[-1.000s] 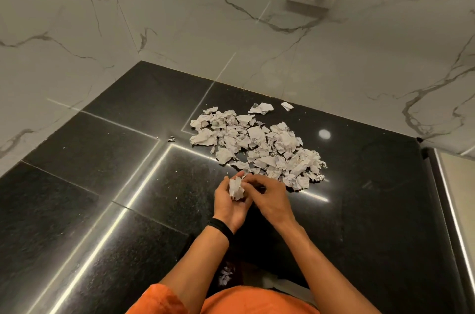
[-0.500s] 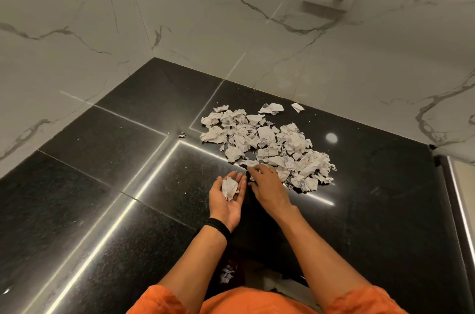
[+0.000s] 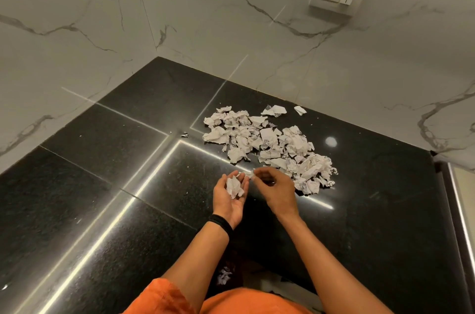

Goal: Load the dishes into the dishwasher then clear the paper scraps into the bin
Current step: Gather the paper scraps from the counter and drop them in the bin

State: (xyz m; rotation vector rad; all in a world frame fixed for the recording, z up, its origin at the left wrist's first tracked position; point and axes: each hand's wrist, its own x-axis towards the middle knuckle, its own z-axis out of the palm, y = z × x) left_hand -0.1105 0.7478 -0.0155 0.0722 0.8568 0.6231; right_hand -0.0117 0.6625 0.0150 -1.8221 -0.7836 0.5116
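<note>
Torn white paper scraps [image 3: 270,144] are the job here, and the head view is the only angle I've got. The main pile sits on the glossy black stone countertop [image 3: 115,185] toward the back corner, near the white marbled wall [image 3: 205,30] but not touching it. There are a couple of loose bits [image 3: 299,110] at its far edge and one tiny stray piece [image 3: 184,135] off to its left.

The left hand [image 3: 230,203], with a black wristband [image 3: 222,223] on the wrist, is palm up and loosely cupped just in front of the pile. It's carrying a few crumpled scraps [image 3: 234,186] without squeezing them. The right hand [image 3: 273,189] is right beside it, fingertips pinched on a small scrap [image 3: 253,173] over the left fingers. It's a bit blurred, but that's how it reads. I can't make out a bin, a dishwasher or any dishes in frame.

My take: this is the gathering step, barely started, since most of the pile is untouched. Piece by piece is slow. I'd hold the cupped hand at the counter edge and sweep with the flat of the other, because paper should slide easily on that slick surface. Go gently, because light scraps scatter, and don't overfill the palm before heading to the bin. And grab that stray on the left.
</note>
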